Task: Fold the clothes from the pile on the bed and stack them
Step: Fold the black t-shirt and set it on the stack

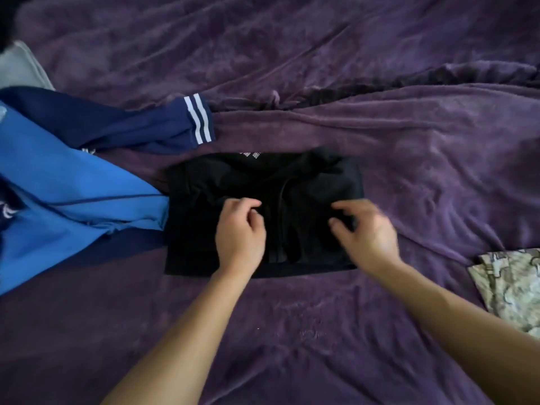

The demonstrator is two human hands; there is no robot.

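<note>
1. The folded black cloth garment [204, 200] lies in the middle of the bed's rumpled purple fleece blanket [350, 54], touching a bright blue jersey [58, 176] on its left.
2. The left hand [239, 232] rests on it, fingers pinching the fabric.
3. The right hand [365, 232], blurred, has its fingers clenched on a fold.

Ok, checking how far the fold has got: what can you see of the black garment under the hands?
The black fabric garment lies folded into a creased rectangle on the purple fleece blanket, white print at its far edge. The left hand and right hand pinch folds near its middle. A blue top touches its left edge.
</note>
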